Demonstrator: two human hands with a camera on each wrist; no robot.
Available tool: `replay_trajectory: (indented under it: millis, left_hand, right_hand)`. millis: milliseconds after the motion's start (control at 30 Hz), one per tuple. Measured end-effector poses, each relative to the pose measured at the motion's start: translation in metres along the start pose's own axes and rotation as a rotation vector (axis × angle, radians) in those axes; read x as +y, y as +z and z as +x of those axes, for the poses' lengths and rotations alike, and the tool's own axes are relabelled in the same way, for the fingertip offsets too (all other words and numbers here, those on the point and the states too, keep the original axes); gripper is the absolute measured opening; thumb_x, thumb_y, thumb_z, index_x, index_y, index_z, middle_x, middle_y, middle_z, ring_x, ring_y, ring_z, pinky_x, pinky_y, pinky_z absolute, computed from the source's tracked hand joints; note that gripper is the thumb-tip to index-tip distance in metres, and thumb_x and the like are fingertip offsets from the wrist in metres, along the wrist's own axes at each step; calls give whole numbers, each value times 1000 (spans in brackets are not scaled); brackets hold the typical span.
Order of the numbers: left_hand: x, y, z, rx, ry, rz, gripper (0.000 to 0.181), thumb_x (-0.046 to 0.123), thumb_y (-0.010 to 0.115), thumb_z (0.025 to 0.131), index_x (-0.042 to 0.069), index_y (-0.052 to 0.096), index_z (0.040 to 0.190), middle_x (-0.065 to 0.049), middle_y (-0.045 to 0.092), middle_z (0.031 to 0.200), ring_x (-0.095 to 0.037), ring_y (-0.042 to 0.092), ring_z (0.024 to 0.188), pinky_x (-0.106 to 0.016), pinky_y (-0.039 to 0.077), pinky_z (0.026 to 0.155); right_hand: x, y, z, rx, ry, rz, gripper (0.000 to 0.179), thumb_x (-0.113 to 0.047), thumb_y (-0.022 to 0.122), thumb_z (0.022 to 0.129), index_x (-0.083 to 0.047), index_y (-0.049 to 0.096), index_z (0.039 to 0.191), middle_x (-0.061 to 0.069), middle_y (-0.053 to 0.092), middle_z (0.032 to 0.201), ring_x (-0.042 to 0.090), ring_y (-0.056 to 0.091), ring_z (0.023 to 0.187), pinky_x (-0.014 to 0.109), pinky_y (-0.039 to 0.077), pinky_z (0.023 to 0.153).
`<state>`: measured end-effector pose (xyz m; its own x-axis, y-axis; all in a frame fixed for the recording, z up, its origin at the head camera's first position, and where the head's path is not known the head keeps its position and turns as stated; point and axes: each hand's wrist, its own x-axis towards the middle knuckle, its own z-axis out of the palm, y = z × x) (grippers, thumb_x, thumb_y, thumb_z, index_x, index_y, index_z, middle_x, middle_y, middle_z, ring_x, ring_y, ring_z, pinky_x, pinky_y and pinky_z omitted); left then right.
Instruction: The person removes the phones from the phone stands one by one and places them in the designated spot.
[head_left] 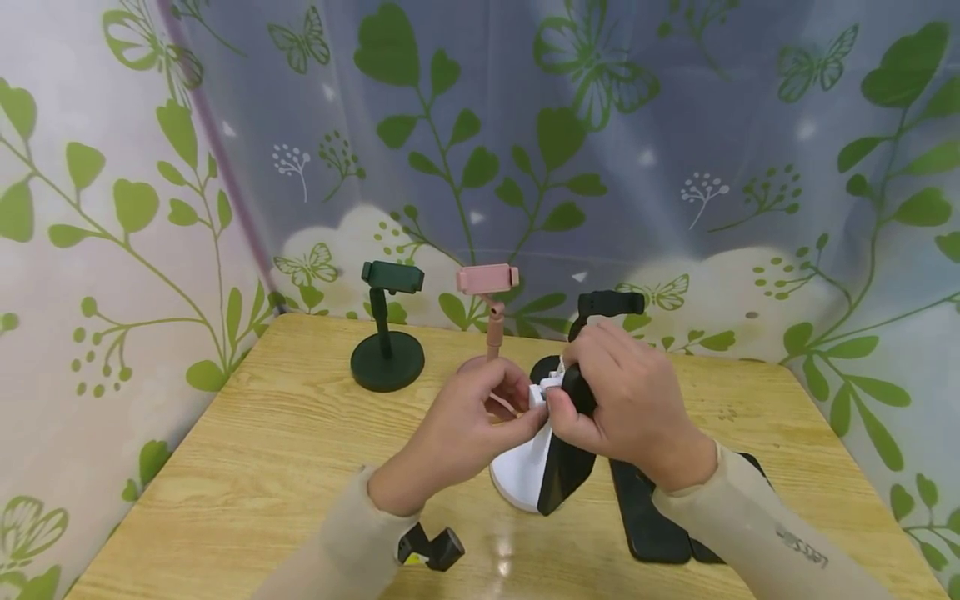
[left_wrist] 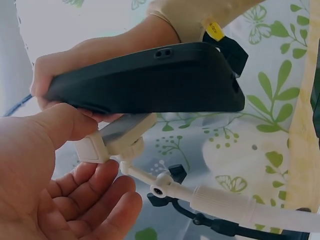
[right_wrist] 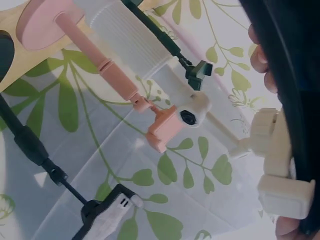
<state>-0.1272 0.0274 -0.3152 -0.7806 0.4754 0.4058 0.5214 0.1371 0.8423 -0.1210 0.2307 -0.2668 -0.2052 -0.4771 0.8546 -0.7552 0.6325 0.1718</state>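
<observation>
My left hand (head_left: 468,429) pinches the end of the white clamp (left_wrist: 92,149) on a white phone stand between thumb and fingertips. The stand's round base (head_left: 517,477) rests on the table, and its jointed arm (left_wrist: 220,202) shows in the left wrist view. Held by my right hand (head_left: 633,400), a black phone (head_left: 567,471) is tilted against the clamp. In the left wrist view the phone's edge lies across the clamp's face, with a narrow gap at one side. My right fingertips wrap the phone's far edge in the right wrist view.
Behind my hands stand a green phone stand (head_left: 386,360), a pink phone stand (head_left: 487,280) and a black phone stand (head_left: 611,302). Black phones (head_left: 651,525) lie on the wooden table (head_left: 285,467) under my right forearm. A patterned curtain hangs behind the table.
</observation>
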Motion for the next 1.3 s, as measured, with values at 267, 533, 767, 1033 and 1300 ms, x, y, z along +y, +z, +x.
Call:
replay_trajectory:
  millis: [267, 533, 767, 1033, 1300]
  left_hand:
    - [-2, 4, 1, 10, -41, -38, 15, 15, 78, 93, 11, 66, 99, -4, 61, 102, -15, 63, 94, -30, 60, 77]
    - [-7, 10, 4, 7, 5, -75, 15, 10, 78, 92, 8, 65, 99, -7, 62, 102, -16, 66, 89, -31, 61, 73]
    - [-6, 9, 3, 22, -42, -72, 16, 14, 79, 93, 10, 66, 103, -5, 62, 104, -17, 63, 96, -31, 60, 77]
    - [-1, 10, 0, 48, -21, -43, 18, 18, 80, 93, 11, 68, 105, -4, 63, 105, -14, 66, 93, -30, 60, 80]
    - [-1, 7, 0, 56, 24, 25, 19, 18, 80, 93, 12, 69, 107, 0, 65, 102, -13, 64, 94, -29, 60, 80]
  right_hand:
    - [3, -1, -6, 107, -10, 54, 45, -41, 43, 103, -4, 53, 79, 2, 49, 70, 14, 39, 57, 28, 31, 43]
    - [4, -2, 7, 284, -27, 186, 50, -43, 47, 104, -3, 52, 74, 5, 51, 67, 19, 41, 55, 33, 33, 49]
    - [-3, -13, 7, 212, -43, 157, 48, -41, 46, 103, -5, 53, 73, 0, 46, 64, 13, 36, 52, 27, 27, 44]
    - [-8, -38, -15, 153, -38, 110, 50, -43, 47, 103, -7, 51, 68, -1, 44, 64, 11, 33, 53, 23, 24, 45]
    - [6, -66, -55, -1, 23, -49, 47, -42, 44, 103, -9, 53, 70, -3, 44, 64, 5, 31, 54, 18, 22, 42]
